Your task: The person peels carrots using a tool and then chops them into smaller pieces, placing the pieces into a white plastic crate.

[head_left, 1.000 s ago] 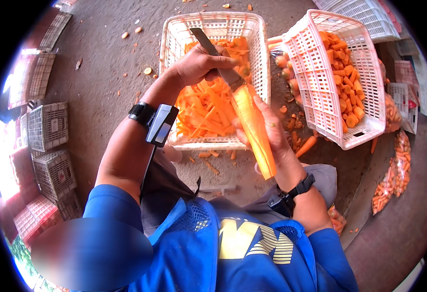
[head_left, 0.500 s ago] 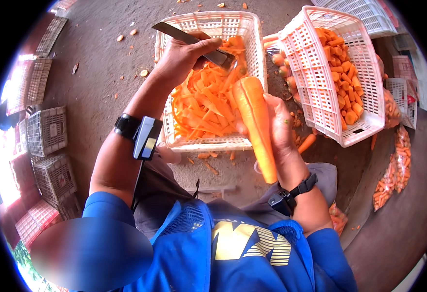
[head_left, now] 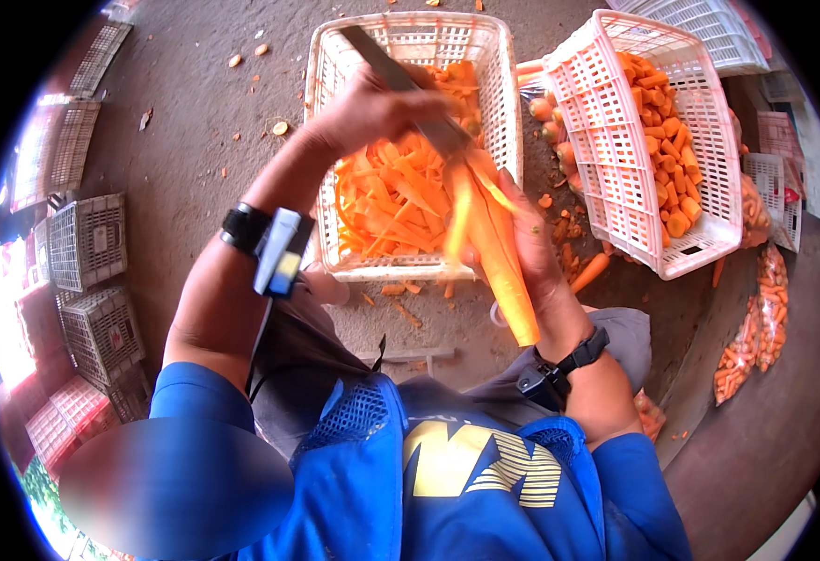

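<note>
My left hand point(head_left: 368, 114), blurred by motion, is wrapped round a flat, dark metal peeling knife point(head_left: 379, 58). The knife's lower end meets the top of a large peeled carrot point(head_left: 505, 271). Thin orange strips point(head_left: 461, 210) hang off the carrot near the blade. From the right side, my right hand point(head_left: 533, 245) grips the carrot, which slants with its narrow tip towards me. Beneath both hands stands a white plastic crate point(head_left: 400, 275) holding a heap of carrot peelings point(head_left: 386, 201).
A tilted white crate point(head_left: 606, 178) with cut carrot pieces point(head_left: 674, 178) stands to the right, beside bagged carrots point(head_left: 756, 327). Loose scraps and a carrot point(head_left: 591, 272) lie on the floor. Stacked crates point(head_left: 90, 241) line the left side.
My left hand has swung the knife down and right onto the carrot's thick end. Peel strips now stand away from the carrot. My right hand keeps its hold, nearly still.
</note>
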